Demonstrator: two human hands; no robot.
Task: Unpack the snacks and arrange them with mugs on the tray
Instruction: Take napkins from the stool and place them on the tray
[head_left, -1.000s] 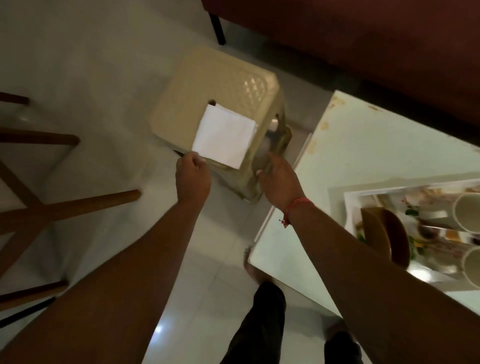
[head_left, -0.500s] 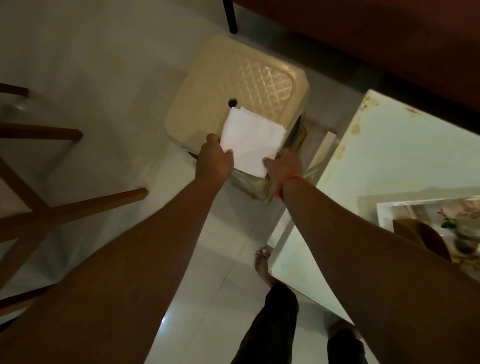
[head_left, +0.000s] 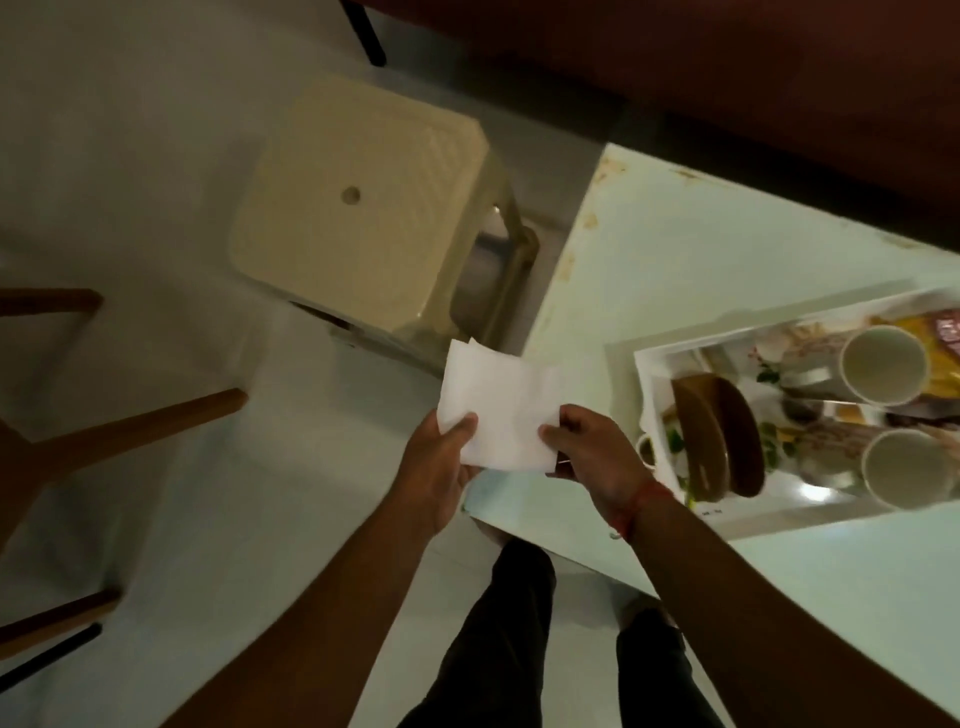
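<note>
Both hands hold a white folded napkin (head_left: 501, 410) in the air over the table's left corner. My left hand (head_left: 439, 467) pinches its lower left edge with the thumb on top. My right hand (head_left: 592, 452) pinches its lower right edge. To the right, a white tray (head_left: 647, 395) with a printed, shiny bottom lies on the pale table (head_left: 675, 249). On the tray stand two cream mugs, one at the back (head_left: 883, 364) and one nearer (head_left: 909, 467), with brown wooden bowls (head_left: 719, 431) at its left end. A yellow snack packet (head_left: 935, 338) shows at the frame's right edge.
A cream plastic stool (head_left: 363, 208) stands on the white floor left of the table. Wooden chair legs (head_left: 130, 426) reach in from the left. A dark red sofa (head_left: 675, 62) runs along the back. My legs in dark trousers (head_left: 509, 623) are below.
Both hands took the napkin off the stool and brought it back toward me and to the right. The stool top is now bare, and more of the tray has come into view.
</note>
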